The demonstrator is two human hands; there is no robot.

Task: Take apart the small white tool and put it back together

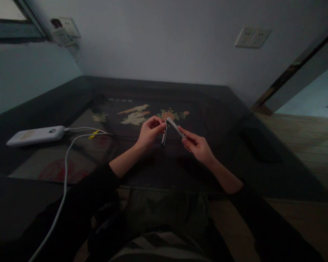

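Over the dark table, both hands hold a slim hinged object (174, 125) with a pale grey arm and a darker, light-edged arm. Its two arms spread apart in an upside-down V; its exact kind is hard to make out in the dim light. My left hand (149, 131) pinches it near the top, where the arms meet, with thumb and fingertips. The darker arm points down below those fingertips. At the lower right end of the pale arm, my right hand (198, 146) is closed with thumb and fingers on it. The fingers partly hide both ends.
A white power bank (36, 135) lies at the left on the table (164, 174), its white cable (66, 171) running toward me past a yellow tag (93, 134). A dark flat object (259, 145) lies at the right. Wall sockets (253, 37) are behind.
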